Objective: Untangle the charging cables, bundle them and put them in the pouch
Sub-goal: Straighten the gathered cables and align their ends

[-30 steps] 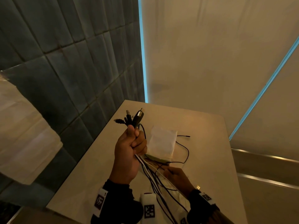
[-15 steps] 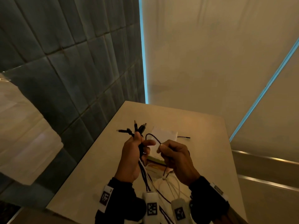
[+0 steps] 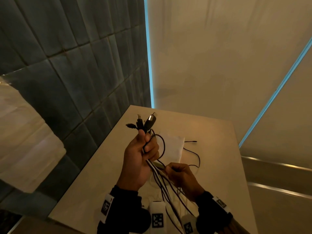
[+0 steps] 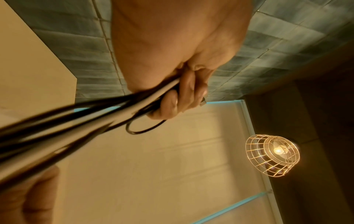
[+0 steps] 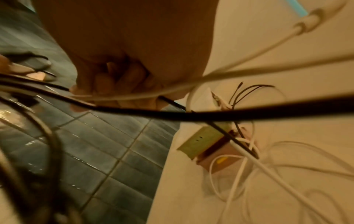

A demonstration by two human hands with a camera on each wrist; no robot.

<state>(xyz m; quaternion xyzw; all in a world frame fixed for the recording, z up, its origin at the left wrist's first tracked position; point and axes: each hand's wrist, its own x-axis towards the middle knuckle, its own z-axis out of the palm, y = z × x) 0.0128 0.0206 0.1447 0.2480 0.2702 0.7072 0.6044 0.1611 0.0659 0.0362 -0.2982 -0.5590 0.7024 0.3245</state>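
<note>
Beige table (image 3: pixel 211 166) beside a grey tiled wall (image 3: pixel 67 81). No legible writing was visible. One bundle of black and white cables (image 3: pixel 157 173) was clenched upright in the left hand (image 3: pixel 138 159), four plugs (image 3: pixel 143 122) fanned above it. One strand was pinched by the right hand (image 3: pixel 182 176). One white pouch (image 3: pixel 172 147) lay just beyond.

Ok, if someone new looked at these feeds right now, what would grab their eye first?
Probably the left hand, raised above the table and gripping a bundle of cables whose plugs fan out above the fist. Below it the right hand pinches the hanging strands, with the white pouch lying flat on the table just behind. The left wrist view adds a glowing wire-cage lamp overhead.
</note>
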